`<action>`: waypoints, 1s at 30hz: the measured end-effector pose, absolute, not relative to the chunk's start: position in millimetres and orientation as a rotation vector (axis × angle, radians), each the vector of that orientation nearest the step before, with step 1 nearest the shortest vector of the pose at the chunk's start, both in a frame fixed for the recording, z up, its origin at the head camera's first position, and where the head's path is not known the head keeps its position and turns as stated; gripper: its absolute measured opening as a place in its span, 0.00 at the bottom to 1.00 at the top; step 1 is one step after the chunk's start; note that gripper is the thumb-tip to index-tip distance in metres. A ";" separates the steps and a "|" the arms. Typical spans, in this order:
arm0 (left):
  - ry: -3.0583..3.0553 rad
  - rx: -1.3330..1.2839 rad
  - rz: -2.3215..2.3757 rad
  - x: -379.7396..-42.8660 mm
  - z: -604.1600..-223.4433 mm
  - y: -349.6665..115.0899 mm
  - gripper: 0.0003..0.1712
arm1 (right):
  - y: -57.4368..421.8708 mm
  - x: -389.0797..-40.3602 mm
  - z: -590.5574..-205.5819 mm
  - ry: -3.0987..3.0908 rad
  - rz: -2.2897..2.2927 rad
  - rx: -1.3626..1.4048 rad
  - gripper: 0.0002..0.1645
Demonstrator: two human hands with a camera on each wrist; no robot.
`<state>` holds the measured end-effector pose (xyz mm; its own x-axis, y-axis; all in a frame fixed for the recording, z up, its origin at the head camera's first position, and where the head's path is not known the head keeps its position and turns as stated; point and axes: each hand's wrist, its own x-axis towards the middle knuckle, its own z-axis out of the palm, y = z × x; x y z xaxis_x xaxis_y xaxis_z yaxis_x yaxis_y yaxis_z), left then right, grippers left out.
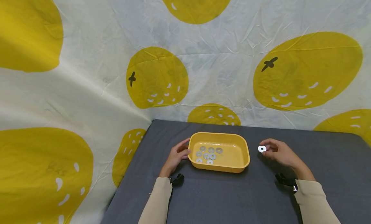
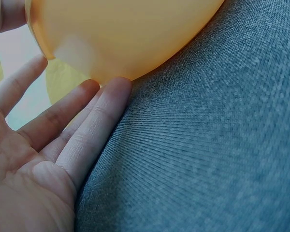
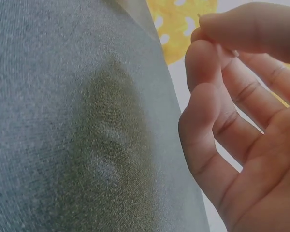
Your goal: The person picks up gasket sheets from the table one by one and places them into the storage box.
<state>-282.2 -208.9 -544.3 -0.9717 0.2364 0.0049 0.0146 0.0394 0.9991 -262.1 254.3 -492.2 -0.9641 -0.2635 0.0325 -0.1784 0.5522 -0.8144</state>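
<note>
A yellow rectangular tray (image 1: 240, 169) stands on the grey cloth, with several flat metal washers (image 1: 219, 150) lying in its left half. My left hand (image 1: 176, 155) holds the tray at its left end, with the thumb at the rim. In the left wrist view, extended fingers (image 2: 94, 121) touch the tray's outer wall (image 2: 135, 38) low down. Right of the tray, my right hand (image 1: 282, 154) pinches one washer (image 1: 262, 149) between thumb and fingertips, above the cloth. In the right wrist view, the fingers (image 3: 198, 125) mostly hide this washer.
Dark grey cloth (image 1: 214, 198) covers the table under the tray and both arms. A white curtain with yellow fruit prints (image 1: 220, 76) hangs behind the table and along its left side. Black straps (image 1: 285, 180) sit at both wrists.
</note>
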 end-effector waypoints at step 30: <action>2.163 0.254 2.042 -282.1 -544.4 -208.1 0.33 | 238.3 -261.8 -480.3 2.642 -1.498 -0.365 0.26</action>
<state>-282.1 -208.1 -544.4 -0.9735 0.2288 0.0029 0.0161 0.0558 0.9983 -261.8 238.3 -480.3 -0.9681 -0.2463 0.0451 -0.1652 0.4930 -0.8542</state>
